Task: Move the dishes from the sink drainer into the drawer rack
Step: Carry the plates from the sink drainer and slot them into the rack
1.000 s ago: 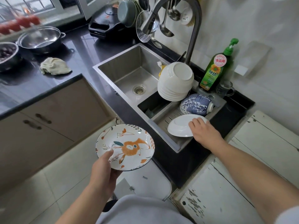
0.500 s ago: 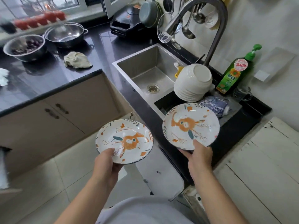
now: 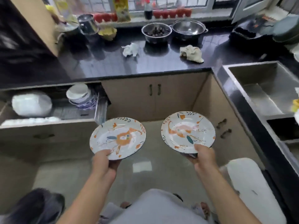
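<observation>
My left hand (image 3: 105,164) grips the near rim of a flower-patterned plate (image 3: 118,137), thumb on top. My right hand (image 3: 203,156) holds a second patterned plate (image 3: 187,130) the same way. Both plates are level, side by side above the floor. The drawer rack (image 3: 76,113) stands pulled out at the left under the counter. It holds a stack of white plates (image 3: 30,103) and a stack of blue-and-white bowls (image 3: 80,97). The sink (image 3: 262,88) is at the right edge; its drainer is mostly out of frame.
The black counter (image 3: 145,62) runs along the back with two steel bowls (image 3: 156,32), crumpled cloths (image 3: 191,53) and a steel cup (image 3: 88,25). Closed cabinet doors (image 3: 154,96) face me. A white lid-like object (image 3: 252,188) sits low at the right. A dark shape (image 3: 35,206) is at bottom left.
My right hand lifted a second patterned plate out of the drainer. The view then swung left from the sink to the open drawer rack, with both plates carried along.
</observation>
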